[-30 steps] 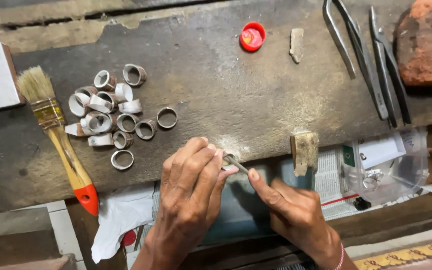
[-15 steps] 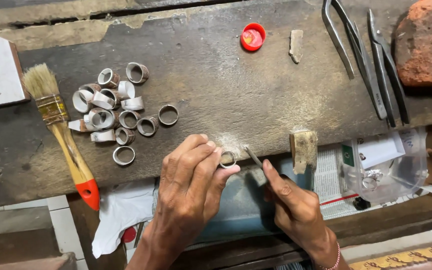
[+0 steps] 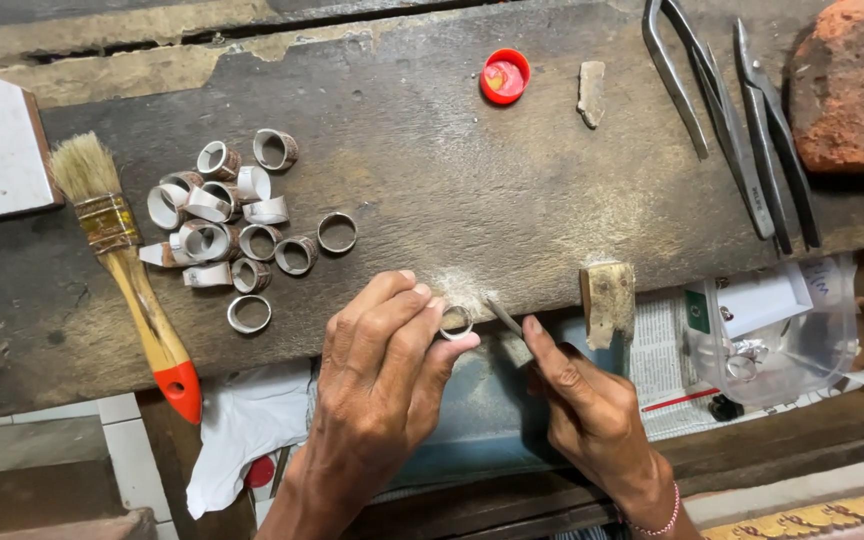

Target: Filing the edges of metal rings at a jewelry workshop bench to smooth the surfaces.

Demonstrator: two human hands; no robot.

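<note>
Your left hand pinches a small metal ring between thumb and fingertips, holding it at the front edge of the bench, right where a pale patch of dust marks the wood. The ring stands roughly on edge, its opening facing up toward you, and it sits at the very tips of your left fingers, just to their right. Your right hand comes in from the lower right with the fingers pressed together around a thin file; the index finger lies along it. The file's long axis runs up and to the left, and its tip ends just beside the ring, touching it or nearly so; you cannot tell which from here. So the ring lies to the upper left of your right fingers, along the line of the file, and the left hand is the one on it. Just right of the file a small wooden peg juts from the bench edge, near your right hand but apart from it. Well to the left lies a heap of rings, with a paintbrush beyond them. At the back sit a red cap and a small chip of stone; to the far right are tongs and a brick. Below the bench on the right a clear plastic tub rests on paper. Nothing stands between file and ring.
</note>
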